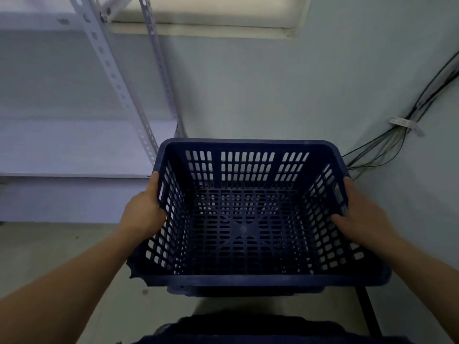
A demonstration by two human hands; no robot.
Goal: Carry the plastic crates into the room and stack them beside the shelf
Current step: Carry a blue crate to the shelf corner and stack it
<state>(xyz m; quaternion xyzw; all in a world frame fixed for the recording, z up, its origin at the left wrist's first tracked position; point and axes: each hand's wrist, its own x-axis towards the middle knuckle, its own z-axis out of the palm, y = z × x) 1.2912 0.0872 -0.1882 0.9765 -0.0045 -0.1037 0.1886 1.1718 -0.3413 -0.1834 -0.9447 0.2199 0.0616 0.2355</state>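
The empty crate (243, 219), likely light and stiff, is central, with the shelf (74, 145) at its ten o'clock. The left grip (144, 214) and right grip (360, 217) each clasp a side rim, which looks like a balanced hold.

Dim, bluish light, soft focus, and wide-angle bending at the edges.

Black and pale cables (422, 100) run down the grey wall (273, 83) at right, bundled under a white tag (403, 123). A pale ledge (198, 27) crosses above. The floor (49, 256) is light.
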